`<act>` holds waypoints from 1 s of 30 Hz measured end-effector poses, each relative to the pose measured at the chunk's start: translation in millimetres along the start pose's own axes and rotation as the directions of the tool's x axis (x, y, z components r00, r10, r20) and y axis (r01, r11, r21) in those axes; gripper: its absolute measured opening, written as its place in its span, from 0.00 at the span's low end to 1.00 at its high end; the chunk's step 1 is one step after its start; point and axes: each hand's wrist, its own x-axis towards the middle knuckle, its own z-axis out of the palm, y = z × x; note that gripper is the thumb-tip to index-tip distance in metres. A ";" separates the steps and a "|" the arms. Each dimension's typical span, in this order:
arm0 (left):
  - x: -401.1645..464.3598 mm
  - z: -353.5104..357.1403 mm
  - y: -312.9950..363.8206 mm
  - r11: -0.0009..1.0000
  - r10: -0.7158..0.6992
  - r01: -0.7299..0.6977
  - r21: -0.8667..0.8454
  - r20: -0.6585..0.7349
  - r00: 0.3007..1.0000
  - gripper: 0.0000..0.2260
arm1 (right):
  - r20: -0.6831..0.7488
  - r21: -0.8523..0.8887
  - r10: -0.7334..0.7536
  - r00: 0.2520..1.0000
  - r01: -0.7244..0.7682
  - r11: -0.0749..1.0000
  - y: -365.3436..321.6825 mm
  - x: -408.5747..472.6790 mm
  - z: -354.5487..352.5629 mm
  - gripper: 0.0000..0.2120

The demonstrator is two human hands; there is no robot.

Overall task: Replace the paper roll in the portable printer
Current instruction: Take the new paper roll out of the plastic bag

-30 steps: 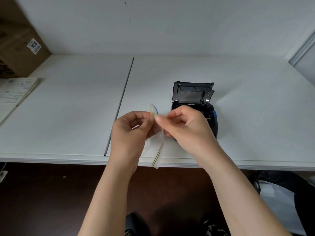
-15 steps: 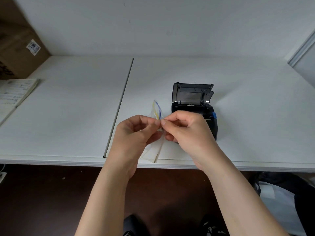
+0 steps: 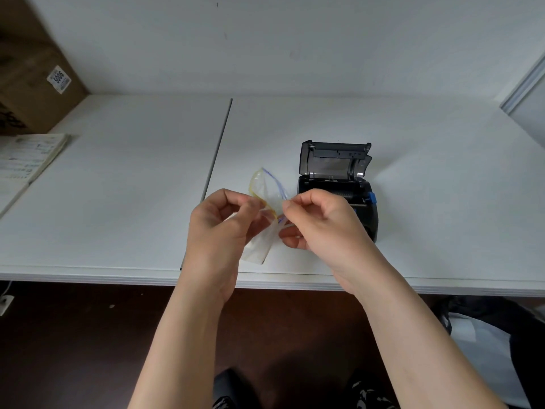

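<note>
1. Left hand (image 3: 219, 228): thumb and forefinger pinched on the yellow-edged lip of a clear zip bag (image 3: 267, 202), other fingers curled.
2. Right hand (image 3: 320, 222): pinched on the blue-edged lip of the same bag, other fingers curled.
3. Bag mouth is pulled apart into an open loop above the hands; bag body hangs down between them over the tabletop (image 3: 118, 187) front edge. Can't tell what's inside.
4. Printer (image 3: 339, 184): black, on the tabletop just behind the right hand, lid flipped up and back, paper bay exposed. Blue latch on its right side.
5. Paper roll: can't make one out.
6. Far left: cardboard box (image 3: 32, 84) with a label, booklet (image 3: 26, 160) in front of it.
</note>
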 end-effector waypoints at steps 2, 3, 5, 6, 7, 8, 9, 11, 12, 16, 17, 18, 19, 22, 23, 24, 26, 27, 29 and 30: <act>-0.1 -0.7 -0.7 1.000 0.014 -0.014 -0.010 0.001 1.000 0.06 | 0.046 -0.043 0.027 0.999 -0.025 0.999 -1.6 -1.6 -2.3 0.08; -0.4 -0.6 -0.8 1.000 0.016 -0.016 -0.011 0.007 1.000 0.06 | 0.065 -0.066 0.041 0.997 -0.036 0.997 -2.0 -2.4 -3.0 0.09; -1.3 0.2 -0.7 1.000 0.010 -0.010 -0.011 0.023 1.000 0.05 | 0.088 -0.088 0.053 0.995 -0.045 0.995 -2.2 -3.3 -3.5 0.08; -1.7 0.9 -0.9 1.000 0.009 -0.009 -0.003 0.031 0.999 0.05 | 0.088 -0.087 0.048 0.995 -0.041 0.995 -2.2 -3.4 -3.5 0.07; -1.6 1.1 -1.4 1.000 0.013 -0.013 0.023 0.036 0.999 0.05 | 0.083 -0.086 0.037 0.996 -0.029 0.996 -2.3 -3.4 -3.4 0.06; -1.2 1.2 -2.2 0.997 0.019 -0.021 0.068 0.041 0.999 0.04 | 0.078 -0.088 0.021 0.997 -0.014 0.996 -2.4 -3.3 -3.1 0.06; -0.9 1.3 -3.1 0.992 0.021 -0.027 0.121 0.051 0.999 0.04 | 0.074 -0.091 0.004 0.997 0.003 0.996 -2.4 -3.2 -3.0 0.06; -0.9 1.4 -4.9 0.981 0.005 -0.021 0.193 0.081 0.997 0.06 | 0.071 -0.100 -0.019 0.997 0.026 0.995 -2.5 -3.3 -2.8 0.06; -0.5 1.2 -5.9 0.978 -0.006 -0.014 0.206 0.095 0.995 0.08 | 0.068 -0.104 -0.024 0.997 0.031 0.994 -2.2 -3.2 -2.8 0.06; -0.4 -0.7 -6.8 0.983 -0.013 -0.006 0.185 0.104 0.995 0.08 | 0.063 -0.097 -0.033 0.997 0.039 0.994 -1.2 -2.6 -4.2 0.06; -0.5 -0.8 -6.4 0.985 -0.015 -0.003 0.173 0.101 0.995 0.07 | 0.063 -0.083 -0.034 0.997 0.039 0.996 -1.3 -2.5 -4.6 0.06; -0.5 -0.7 -6.0 0.987 -0.017 0.001 0.161 0.100 0.995 0.07 | 0.062 -0.066 -0.036 0.997 0.040 0.997 -1.2 -2.2 -4.5 0.06; -0.6 -0.6 -5.5 0.989 -0.020 0.005 0.145 0.101 0.995 0.06 | 0.061 -0.055 -0.040 0.997 0.043 0.998 -1.2 -2.1 -4.4 0.06; -1.0 0.0 -3.7 0.995 -0.013 0.002 0.103 0.109 0.994 0.07 | 0.037 -0.069 -0.063 0.997 0.065 0.995 -0.2 -1.3 -2.6 0.06; -1.6 0.3 -2.6 0.996 -0.008 -0.002 0.089 0.109 0.994 0.07 | 0.022 -0.076 -0.071 0.997 0.072 0.994 0.2 -1.1 -1.6 0.06; -1.9 0.7 -1.7 0.997 -0.001 -0.007 0.073 0.104 0.995 0.08 | 0.003 -0.080 -0.079 0.997 0.079 0.994 0.6 -0.8 -0.3 0.06; -2.2 1.8 -0.1 0.999 0.026 -0.029 0.043 0.068 0.997 0.07 | -0.037 -0.059 -0.082 0.996 0.079 0.995 0.9 -0.1 2.9 0.07; -2.0 2.0 0.3 0.998 0.045 -0.047 0.040 0.039 0.998 0.07 | -0.053 -0.023 -0.071 0.996 0.070 0.997 0.4 -0.2 4.3 0.07; -1.6 2.0 1.1 0.996 0.074 -0.073 0.043 -0.013 0.997 0.06 | -0.061 0.069 -0.035 0.998 0.039 0.997 -1.4 -0.5 5.7 0.07; -1.7 2.1 1.3 0.996 0.078 -0.077 0.038 -0.026 0.997 0.06 | -0.045 0.095 -0.018 0.999 0.022 0.995 -2.6 -1.0 5.2 0.07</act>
